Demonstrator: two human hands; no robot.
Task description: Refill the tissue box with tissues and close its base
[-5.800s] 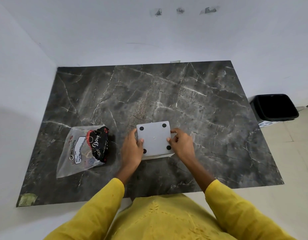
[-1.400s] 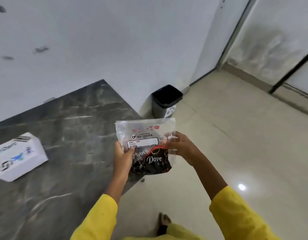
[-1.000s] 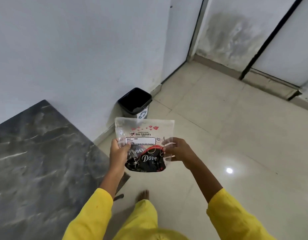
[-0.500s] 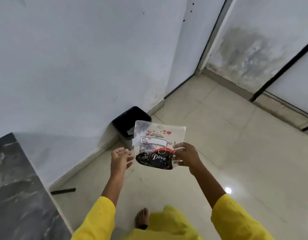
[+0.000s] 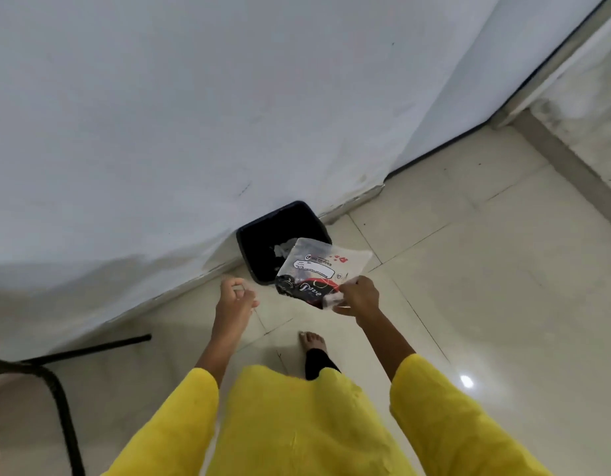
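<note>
My right hand (image 5: 357, 297) pinches the lower corner of a clear plastic tissue wrapper (image 5: 323, 267) with a white label, red hearts and a black "Dove" print. The wrapper hangs tilted over the near right rim of a black waste bin (image 5: 263, 242). My left hand (image 5: 235, 298) floats empty to the left of the wrapper, fingers loosely curled and apart. The tissue box is out of view.
The bin stands on the pale tiled floor against a white wall and holds some crumpled white scraps (image 5: 281, 249). A black metal table leg (image 5: 60, 400) curves at the lower left. My bare foot (image 5: 312, 341) is just below the hands.
I have turned away from the table and come close to the bin. My left hand let go of the wrapper; my right hand has carried it over the bin's rim.
</note>
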